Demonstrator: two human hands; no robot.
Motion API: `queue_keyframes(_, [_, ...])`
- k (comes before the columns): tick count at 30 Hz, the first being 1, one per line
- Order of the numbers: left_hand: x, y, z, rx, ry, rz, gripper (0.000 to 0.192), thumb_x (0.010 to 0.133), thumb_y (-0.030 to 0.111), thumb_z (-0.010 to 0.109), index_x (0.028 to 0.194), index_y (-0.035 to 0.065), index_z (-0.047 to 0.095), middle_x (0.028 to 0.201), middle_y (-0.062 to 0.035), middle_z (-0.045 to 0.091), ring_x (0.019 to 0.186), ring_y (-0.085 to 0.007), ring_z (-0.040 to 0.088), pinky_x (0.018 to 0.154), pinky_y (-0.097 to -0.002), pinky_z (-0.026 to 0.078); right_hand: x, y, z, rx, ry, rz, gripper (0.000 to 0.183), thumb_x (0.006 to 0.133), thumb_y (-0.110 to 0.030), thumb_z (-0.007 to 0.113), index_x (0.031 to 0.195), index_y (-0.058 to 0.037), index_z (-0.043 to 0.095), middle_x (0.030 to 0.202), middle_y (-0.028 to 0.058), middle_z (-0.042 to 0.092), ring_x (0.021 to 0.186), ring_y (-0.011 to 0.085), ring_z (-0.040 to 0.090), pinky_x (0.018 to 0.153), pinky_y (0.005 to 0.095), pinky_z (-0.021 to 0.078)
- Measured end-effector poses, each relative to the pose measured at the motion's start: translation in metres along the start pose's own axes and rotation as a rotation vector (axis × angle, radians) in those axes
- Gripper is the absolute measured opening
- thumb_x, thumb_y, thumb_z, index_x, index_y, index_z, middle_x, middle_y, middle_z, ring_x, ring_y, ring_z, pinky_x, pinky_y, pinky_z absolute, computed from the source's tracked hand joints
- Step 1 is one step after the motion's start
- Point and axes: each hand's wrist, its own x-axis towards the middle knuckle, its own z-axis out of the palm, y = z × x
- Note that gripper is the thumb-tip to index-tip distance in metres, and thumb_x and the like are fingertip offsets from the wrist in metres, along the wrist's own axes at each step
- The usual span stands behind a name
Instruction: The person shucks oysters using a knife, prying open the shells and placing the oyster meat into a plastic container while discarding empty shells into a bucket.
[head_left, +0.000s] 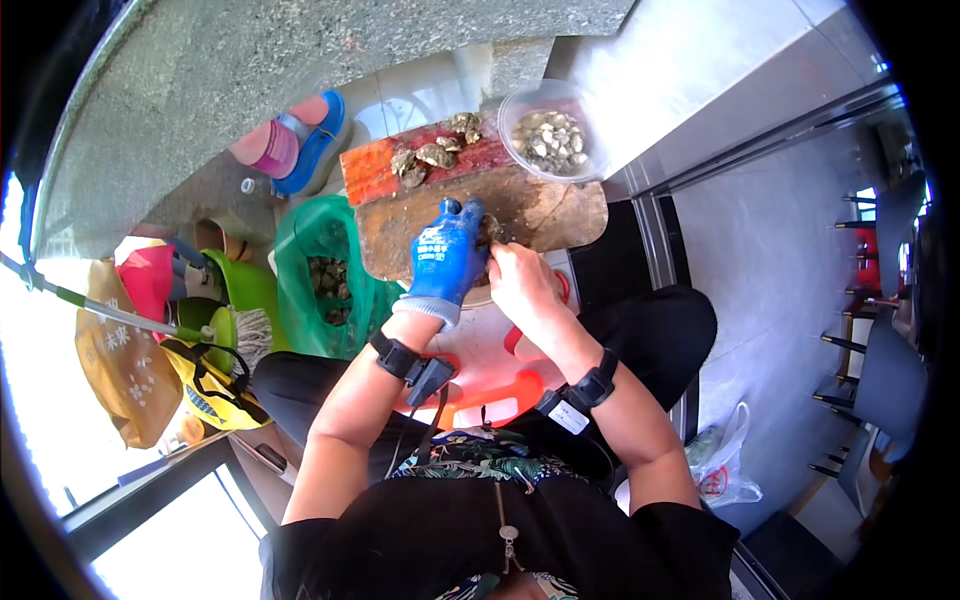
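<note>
My left hand (446, 251), in a blue coated work glove, grips a dark, rough oyster (490, 226) above a worn wooden board (405, 225). My bare right hand (523, 279) is curled against the oyster's near side; whether it holds a tool there is hidden. Behind the wooden board, several oysters (435, 155) lie on a red-orange board (367, 176). A clear plastic bowl (504, 124) at the far right holds shucked oyster meat (551, 142) in liquid. Left of the boards, a green mesh bag (292, 247) stands open with more oysters (330, 281) inside.
A grey stone counter (300, 60) overhangs the far side. Pink tubs (266, 146) and a blue slipper-like item (326, 139) sit beneath it. At left are a mop (251, 337), a green bin (247, 289) and bags. A plastic bag (727, 465) lies at right, near a sliding-door track (660, 240).
</note>
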Motion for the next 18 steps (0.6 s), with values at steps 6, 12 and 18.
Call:
queue_keyframes(6, [0.003,-0.061,0.020,-0.712,0.045,-0.080,0.049,0.080,0.020,0.079,0.124,0.0066,0.064,0.108,-0.0117,0.069,0.093,-0.0214,0.068,0.081,-0.0346,0.055,-0.025,0.011,0.022,0.196,0.216,-0.034,0.028,0.091,-0.009,0.063,0.118,-0.0010,0.063,0.082,0.0192,0.060,0.075,0.0419,0.063,0.064,0.0483,0.0495])
queue_keyframes(12, [-0.005,-0.053,0.006,-1.111,-0.040,-0.225,0.050,0.088,0.006,0.072,0.136,0.0082,0.057,0.109,-0.0041,0.067,0.089,-0.0133,0.065,0.077,-0.0278,0.055,-0.032,0.018,0.025,0.217,0.213,-0.049,0.033,0.092,-0.009,0.062,0.125,-0.0019,0.060,0.086,0.0200,0.060,0.077,0.0415,0.063,0.064,0.0482,0.0492])
queue_keyframes(18, [-0.025,-0.060,-0.021,-1.716,-0.147,-0.339,0.056,0.095,0.000,0.054,0.149,0.0075,0.042,0.133,-0.0118,0.059,0.108,-0.0200,0.063,0.092,-0.0334,0.053,-0.030,0.024,0.015,0.130,0.215,-0.035,0.036,0.091,-0.006,0.053,0.127,-0.0084,0.059,0.089,0.0156,0.070,0.077,0.0374,0.068,0.068,0.0477,0.0528])
